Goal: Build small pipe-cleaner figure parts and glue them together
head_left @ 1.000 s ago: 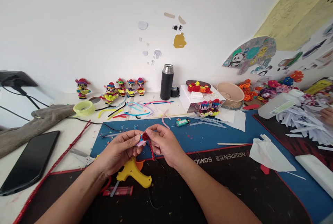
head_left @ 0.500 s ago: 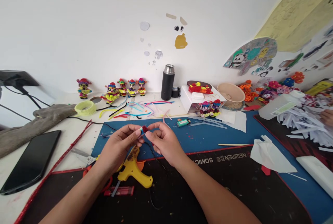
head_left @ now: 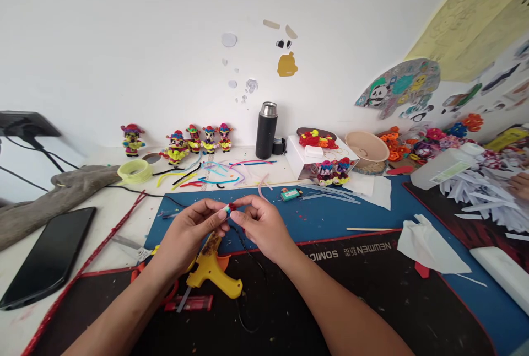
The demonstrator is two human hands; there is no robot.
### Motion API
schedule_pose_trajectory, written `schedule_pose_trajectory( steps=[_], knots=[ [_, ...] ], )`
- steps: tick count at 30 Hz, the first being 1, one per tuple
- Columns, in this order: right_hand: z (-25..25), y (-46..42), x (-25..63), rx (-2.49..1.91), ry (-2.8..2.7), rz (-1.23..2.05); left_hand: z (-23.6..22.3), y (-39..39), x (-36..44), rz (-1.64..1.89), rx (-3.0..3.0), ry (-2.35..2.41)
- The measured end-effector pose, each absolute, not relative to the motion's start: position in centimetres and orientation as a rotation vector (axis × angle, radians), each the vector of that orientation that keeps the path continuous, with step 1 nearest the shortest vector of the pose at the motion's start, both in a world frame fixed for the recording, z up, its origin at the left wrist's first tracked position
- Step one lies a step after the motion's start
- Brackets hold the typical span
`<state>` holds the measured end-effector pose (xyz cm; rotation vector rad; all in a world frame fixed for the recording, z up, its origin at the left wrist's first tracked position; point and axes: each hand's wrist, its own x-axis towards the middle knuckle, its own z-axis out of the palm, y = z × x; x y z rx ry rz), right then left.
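Observation:
Between my fingertips is a small fuzzy piece (head_left: 231,208), dark red with some light blue and white; it looks like pipe cleaner, and most of it is covered. My left hand (head_left: 202,221) pinches its left side, thumb toward me. My right hand (head_left: 259,224) is closed on its red end from the right. Just below lies a yellow hot glue gun (head_left: 215,273) with a clear glue stick at its back, beside a red see-through lighter-like item (head_left: 198,303). Scissors (head_left: 138,251) are partly hidden behind my left forearm.
Several pipe-cleaner figures (head_left: 176,147) stand along the wall. Cut pipe cleaners (head_left: 219,171) lie in front of them. A black thermos (head_left: 266,131), a white box (head_left: 322,152), a phone (head_left: 52,254) and a plastic bottle (head_left: 446,166) surround the mats. Another person's hand (head_left: 519,186) shows at far right.
The small piece has turned slightly between my fingers, so more of its light blue part shows. Both hands stay in nearly the same place.

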<state>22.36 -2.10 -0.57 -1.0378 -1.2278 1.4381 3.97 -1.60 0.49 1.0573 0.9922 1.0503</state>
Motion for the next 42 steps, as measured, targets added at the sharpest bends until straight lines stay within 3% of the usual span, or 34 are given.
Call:
schedule_pose_trajectory(
  steps=[12,20,37,42],
  knots=[
    [-0.9,-1.8,22.4,-1.019,-1.201,1.477,-0.3,-1.5,4.0,1.022,1.050,0.996],
    [-0.7,-1.8,22.2,-1.002,-1.117,1.447,0.1,-1.0,4.3,1.280,0.780,1.008],
    [-2.2,-1.2,21.2,-1.008,-1.087,1.493,-0.8,-1.3,4.5,0.993,0.996,0.903],
    [-2.4,-1.4,20.7,-0.965,-1.053,1.509,-0.9,-0.9,4.4,1.064,1.052,0.926]
  ],
)
